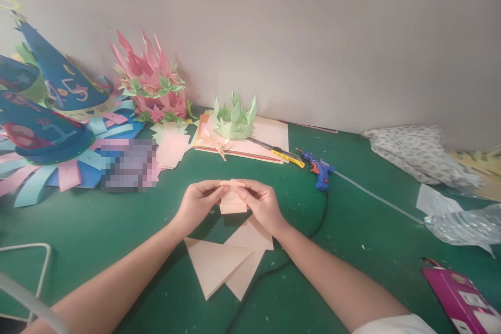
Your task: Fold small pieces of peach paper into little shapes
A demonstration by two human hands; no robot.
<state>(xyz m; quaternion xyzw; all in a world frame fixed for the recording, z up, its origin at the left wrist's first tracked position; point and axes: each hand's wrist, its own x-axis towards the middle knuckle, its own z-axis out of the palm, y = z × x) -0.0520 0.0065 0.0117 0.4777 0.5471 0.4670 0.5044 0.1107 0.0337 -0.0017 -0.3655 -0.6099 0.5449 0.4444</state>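
Note:
Between my two hands is a small folded piece of peach paper [234, 204], raised above the green table. My left hand [200, 201] pinches its upper left edge between thumb and fingers. On the other side my right hand [263, 202] grips the upper right edge the same way, thumb on the near face. Below the hands lie a triangular folded peach sheet [213, 266] and a flat peach sheet [250, 242] partly under it. The fingertips behind the folded paper are hidden.
A blue glue gun [321, 172] with its black cord and a yellow utility knife [287, 157] lie beyond my right hand. A green paper crown [234, 120] stands on stacked sheets [270, 135]. Left are pink paper crowns [152, 78] and blue cone hats [70, 78]; right, a plastic bottle [465, 225].

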